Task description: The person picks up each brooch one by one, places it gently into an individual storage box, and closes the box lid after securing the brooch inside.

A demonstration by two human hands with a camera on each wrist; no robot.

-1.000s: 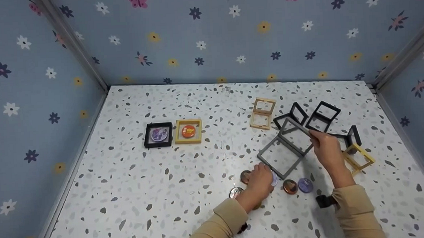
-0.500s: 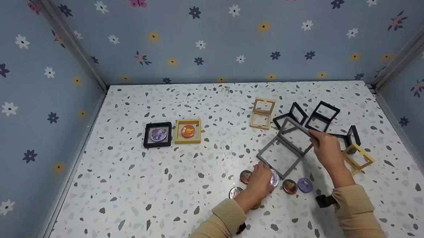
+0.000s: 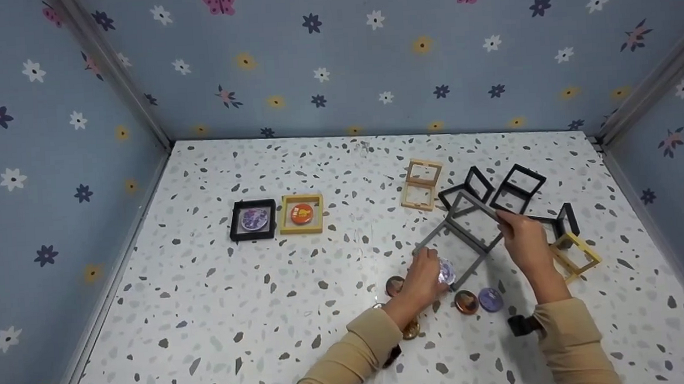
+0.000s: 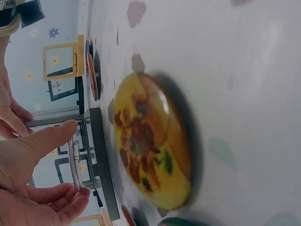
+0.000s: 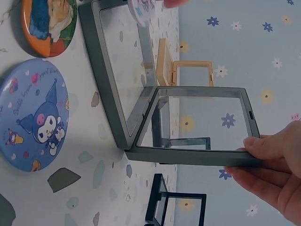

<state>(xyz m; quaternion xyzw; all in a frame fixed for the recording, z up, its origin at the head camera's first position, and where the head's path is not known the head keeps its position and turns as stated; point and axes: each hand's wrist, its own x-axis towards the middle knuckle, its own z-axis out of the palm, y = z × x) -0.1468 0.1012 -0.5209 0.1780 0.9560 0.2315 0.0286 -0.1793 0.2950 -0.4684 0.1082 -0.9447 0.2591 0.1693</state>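
Note:
My left hand (image 3: 421,278) pinches a purple-and-white button badge (image 3: 446,271) by its edge, just over the near corner of a grey hinged display frame (image 3: 467,236). In the left wrist view, a pin shows on the back of the held badge (image 4: 74,165). My right hand (image 3: 525,241) grips the raised half of the grey frame by its edge; the other half lies on the table. Close by lie a purple cartoon badge (image 5: 35,115), an orange badge (image 3: 466,302), a dark brown badge (image 3: 395,286) and a yellow badge (image 4: 150,141). My left forearm partly hides another badge.
Opened black frames (image 3: 518,188), a yellow frame (image 3: 579,253) and a light wooden frame (image 3: 421,184) stand behind and right. At left, a black frame (image 3: 254,236) and a yellow frame (image 3: 303,230) each contain a badge. Floral panels (image 3: 346,57) border the table.
My left hand has lifted the purple-and-white badge off the table and moved it slightly up and right, over the edge of the grey frame. My right hand keeps its grip in place.

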